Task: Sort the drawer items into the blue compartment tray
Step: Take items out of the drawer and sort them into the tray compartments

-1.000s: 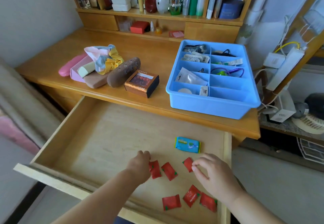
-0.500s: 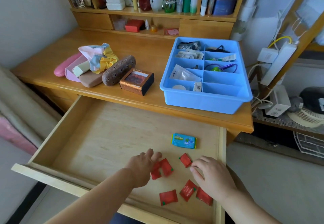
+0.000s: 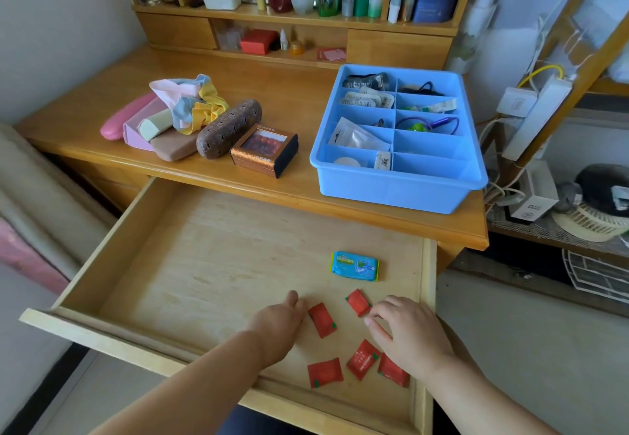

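Several red packets lie at the front right of the open drawer (image 3: pixel 211 264). My left hand (image 3: pixel 277 327) rests on the drawer floor, fingers curled under and hidden, its knuckles touching one red packet (image 3: pixel 322 319); a packet that lay under it no longer shows. My right hand (image 3: pixel 406 332) pinches the corner of another red packet (image 3: pixel 357 302) with thumb and fingertips. Three more red packets (image 3: pixel 362 359) sit near the drawer's front edge by my right wrist. A blue wipes pack (image 3: pixel 355 266) lies farther back. The blue compartment tray (image 3: pixel 391 193) stands on the desk, partly filled.
On the desk left of the tray sit a copper box (image 3: pixel 263 150), a brown case (image 3: pixel 228 128), pink cases and a cloth bundle (image 3: pixel 189 102). Shelves with bottles run along the back. A rack with a power strip (image 3: pixel 534 118) and cables stands at the right.
My left hand slid right over two red packets; only one still shows beside it. My right hand's fingertips closed on the corner of the packet ahead of it.
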`<move>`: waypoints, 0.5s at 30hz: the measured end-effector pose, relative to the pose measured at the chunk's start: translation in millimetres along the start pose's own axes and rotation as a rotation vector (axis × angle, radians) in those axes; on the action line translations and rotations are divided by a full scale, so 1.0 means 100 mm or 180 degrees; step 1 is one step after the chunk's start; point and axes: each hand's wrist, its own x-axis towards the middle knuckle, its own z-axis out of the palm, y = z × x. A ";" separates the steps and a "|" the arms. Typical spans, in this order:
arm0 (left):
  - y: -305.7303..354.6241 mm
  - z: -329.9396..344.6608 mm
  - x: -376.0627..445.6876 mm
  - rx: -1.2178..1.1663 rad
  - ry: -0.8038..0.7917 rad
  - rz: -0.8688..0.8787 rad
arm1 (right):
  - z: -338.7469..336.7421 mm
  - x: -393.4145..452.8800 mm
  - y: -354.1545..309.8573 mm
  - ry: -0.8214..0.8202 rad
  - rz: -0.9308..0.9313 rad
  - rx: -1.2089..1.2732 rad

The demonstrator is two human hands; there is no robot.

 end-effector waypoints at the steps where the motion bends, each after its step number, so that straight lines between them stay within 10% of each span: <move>1: -0.01 -0.01 0.00 -0.0096 -0.0011 -0.0041 | 0.00 0.00 0.00 0.0007 -0.0008 0.0015; 6: -0.06 -0.13 0.04 -0.1016 0.0289 -0.0020 | 0.00 0.00 0.00 0.0057 0.0000 0.0021; 15: 0.13 -0.09 0.21 -0.0241 -0.0314 0.0497 | 0.00 0.00 -0.02 0.0116 -0.0020 -0.0054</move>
